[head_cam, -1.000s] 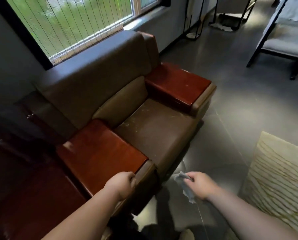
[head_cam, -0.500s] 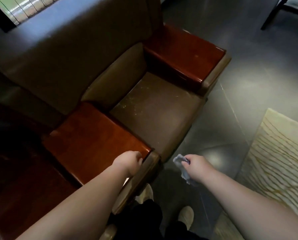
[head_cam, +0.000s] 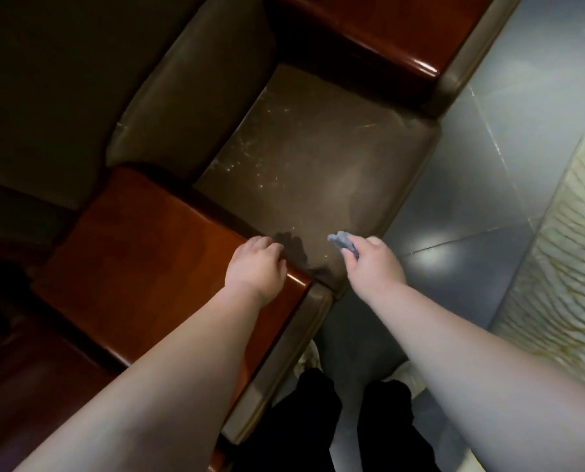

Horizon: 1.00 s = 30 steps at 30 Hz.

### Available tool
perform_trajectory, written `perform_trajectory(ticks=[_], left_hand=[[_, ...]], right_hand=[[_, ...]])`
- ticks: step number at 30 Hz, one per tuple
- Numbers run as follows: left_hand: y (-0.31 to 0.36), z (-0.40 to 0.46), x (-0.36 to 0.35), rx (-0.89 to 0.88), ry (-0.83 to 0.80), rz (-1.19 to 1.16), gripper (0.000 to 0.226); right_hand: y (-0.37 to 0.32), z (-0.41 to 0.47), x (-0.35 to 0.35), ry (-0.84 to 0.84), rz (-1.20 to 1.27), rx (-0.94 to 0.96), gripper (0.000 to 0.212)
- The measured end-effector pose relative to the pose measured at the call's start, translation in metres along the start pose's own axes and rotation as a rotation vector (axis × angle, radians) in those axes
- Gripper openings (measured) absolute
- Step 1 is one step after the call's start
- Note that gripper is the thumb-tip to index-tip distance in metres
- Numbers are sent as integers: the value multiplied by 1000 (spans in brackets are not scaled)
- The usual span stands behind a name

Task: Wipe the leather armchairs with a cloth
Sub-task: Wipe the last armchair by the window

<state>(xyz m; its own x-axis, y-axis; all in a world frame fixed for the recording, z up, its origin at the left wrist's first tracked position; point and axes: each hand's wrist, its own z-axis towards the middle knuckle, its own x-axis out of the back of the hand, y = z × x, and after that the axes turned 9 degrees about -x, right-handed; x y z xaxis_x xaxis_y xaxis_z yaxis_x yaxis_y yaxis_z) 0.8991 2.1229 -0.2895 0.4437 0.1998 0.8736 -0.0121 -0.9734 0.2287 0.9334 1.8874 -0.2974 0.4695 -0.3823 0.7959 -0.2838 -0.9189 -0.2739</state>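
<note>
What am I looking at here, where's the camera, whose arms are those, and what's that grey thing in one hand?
There is no machine here. The camera sits on a person's head and looks forward and down, so the two bare arms reaching in from the bottom are that person's own.

The left hand rests with curled fingers on the front corner of the near armrest, a glossy reddish-brown top. The right hand grips a small crumpled grey cloth, held above the front edge of the brown leather seat cushion. The seat shows pale specks and scuffs. Whether the cloth touches the leather cannot be told.

Behind the seat is the back cushion, and beyond it the far armrest. To the right are grey floor tiles and a pale patterned rug. At the bottom are the person's dark trousers and light shoes.
</note>
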Motion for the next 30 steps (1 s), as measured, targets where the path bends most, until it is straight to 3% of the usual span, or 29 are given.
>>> perform_trajectory(ticks=[4, 8, 12, 15, 18, 21, 25, 30], left_hand=[[-8, 46, -45, -86, -74, 71, 43], [-15, 58, -74, -152, -47, 120, 47], [-17, 50, -75, -183, 68, 109, 35], [-10, 49, -66, -184, 32, 111, 38], [-6, 48, -61, -190, 13, 117, 41], [-10, 47, -62, -186, 15, 92, 41], [-12, 48, -64, -187, 27, 103, 40], [-14, 49, -63, -203, 24, 100, 41]], right_hand=[[8, 29, -65, -267, 22, 92, 62], [33, 51, -115, -108, 45, -10, 55], [38, 72, -139, 71, -156, 342, 69], [33, 95, -143, -28, -371, 600, 67], [40, 111, -138, -73, -435, 684, 66], [47, 133, -126, 12, -524, 613, 64], [39, 159, -108, 135, -349, 246, 64], [14, 121, -138, 133, -329, 191, 85]])
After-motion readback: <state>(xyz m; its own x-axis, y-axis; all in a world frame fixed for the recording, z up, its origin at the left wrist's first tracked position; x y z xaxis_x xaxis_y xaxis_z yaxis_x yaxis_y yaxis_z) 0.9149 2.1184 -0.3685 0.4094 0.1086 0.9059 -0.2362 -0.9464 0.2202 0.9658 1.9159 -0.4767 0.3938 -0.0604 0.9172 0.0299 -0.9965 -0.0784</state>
